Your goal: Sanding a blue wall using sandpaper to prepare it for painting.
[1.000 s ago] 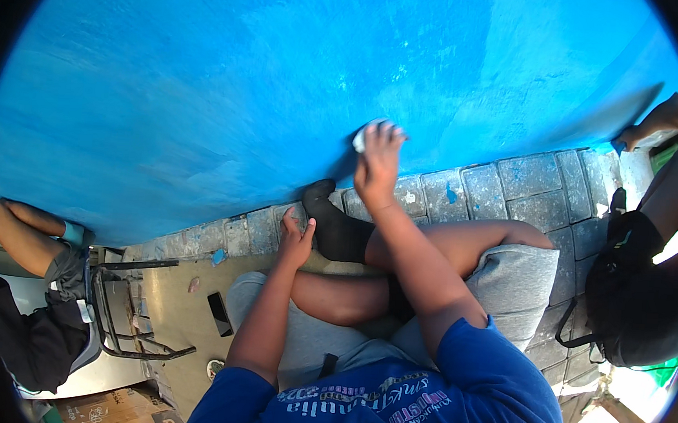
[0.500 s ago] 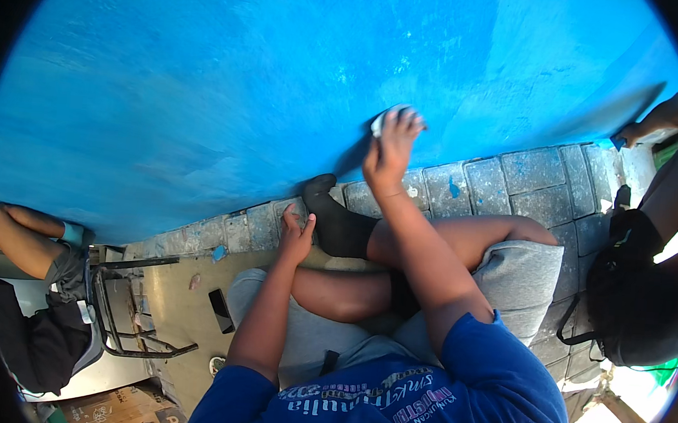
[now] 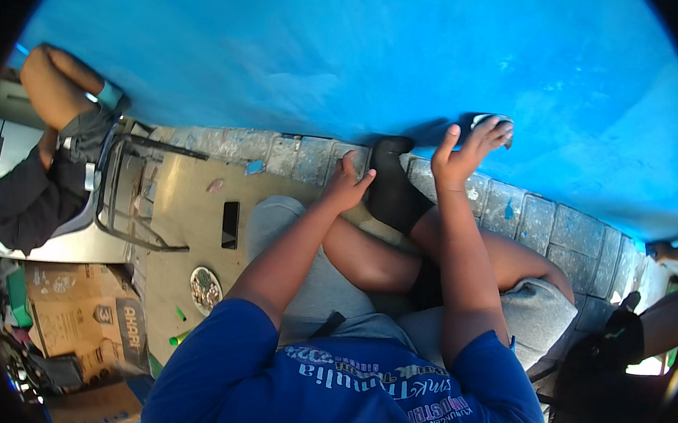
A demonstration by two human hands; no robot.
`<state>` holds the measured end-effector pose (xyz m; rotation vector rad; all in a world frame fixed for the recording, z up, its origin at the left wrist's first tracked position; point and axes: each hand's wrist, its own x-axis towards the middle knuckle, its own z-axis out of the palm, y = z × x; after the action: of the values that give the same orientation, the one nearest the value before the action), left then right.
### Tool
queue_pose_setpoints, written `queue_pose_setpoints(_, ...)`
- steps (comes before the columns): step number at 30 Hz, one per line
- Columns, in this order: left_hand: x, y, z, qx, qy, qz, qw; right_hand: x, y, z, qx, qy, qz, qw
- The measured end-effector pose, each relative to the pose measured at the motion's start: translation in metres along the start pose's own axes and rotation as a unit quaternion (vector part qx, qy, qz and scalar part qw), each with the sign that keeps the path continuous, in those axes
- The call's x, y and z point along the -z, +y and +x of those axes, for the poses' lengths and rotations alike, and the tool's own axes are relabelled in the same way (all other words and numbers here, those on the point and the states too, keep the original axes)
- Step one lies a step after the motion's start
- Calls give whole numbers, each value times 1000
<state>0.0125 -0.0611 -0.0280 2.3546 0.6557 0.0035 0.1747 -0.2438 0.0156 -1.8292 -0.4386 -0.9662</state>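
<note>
- Rightward along the blue wall [image 3: 326, 53] is where the right hand [image 3: 462, 161] has travelled since the earlier frame, taking a whitish pad [image 3: 479, 121] with it; the whole view has swung too, so more of the lower left now shows.
- Nearest, at the bottom centre, is the person's blue shirt [image 3: 357, 401], with grey shorts [image 3: 540, 312] above it on both sides.
- Left of centre, the left hand [image 3: 347, 187] is empty, fingers loosely curled and thumb spread, beside a dark-socked foot [image 3: 394, 182].
- Upper right of centre, the right hand has its fingers bent over the pad, thumb held apart; the pad sits at the wall, though it is too covered and blurred for its exact kind to be told.
- Grey paving [image 3: 539, 218] runs along the wall's foot, with a blue scrap [image 3: 255, 167] at its edge left of centre.
- On the tan floor [image 3: 186, 209], left of the person, lie a black phone [image 3: 230, 225] and, lower, a round dish [image 3: 193, 283] of small bits.
- Farther out, a black-framed chair [image 3: 166, 147] carries a co-worker [image 3: 28, 209] at the left edge; a cardboard box [image 3: 73, 303] fills the lower left.
- Another person in dark clothing [image 3: 600, 407] is at the right edge.
</note>
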Motion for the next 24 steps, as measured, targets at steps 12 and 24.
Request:
queue_pose_setpoints(12,2,-1,-1,-13,-15,11,1000,0,-6,4,6,-5,-14,1000)
queue_pose_setpoints(24,0,-2,-1,-7,-30,11,999,-1,-7,4,-4,-7,-13,1000)
